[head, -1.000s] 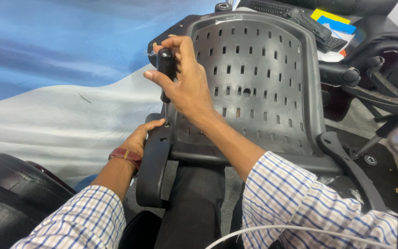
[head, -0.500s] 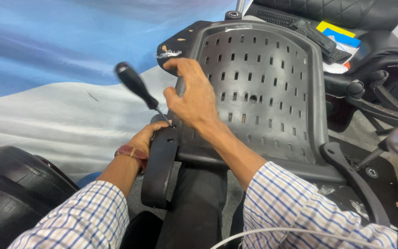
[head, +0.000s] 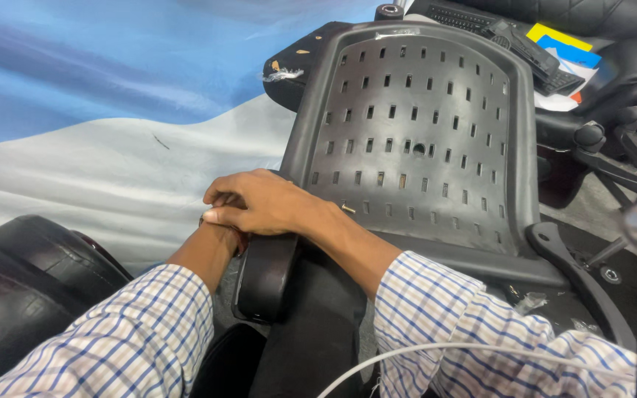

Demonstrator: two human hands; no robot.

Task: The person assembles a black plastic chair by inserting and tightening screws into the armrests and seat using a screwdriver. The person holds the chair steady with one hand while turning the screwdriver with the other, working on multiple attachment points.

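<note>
Fingers of the right hand [head: 259,203] curl over the top of a black chair armrest [head: 265,276], beside the perforated black seat shell [head: 414,133]. Beneath it, the left hand [head: 219,221] is mostly hidden; its grip cannot be told.

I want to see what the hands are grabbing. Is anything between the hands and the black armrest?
Nothing visible is. The right hand lies directly on top of the armrest, beside the slotted chair back. The left hand is mostly hidden under the right one, so its grip cannot be seen.
</note>
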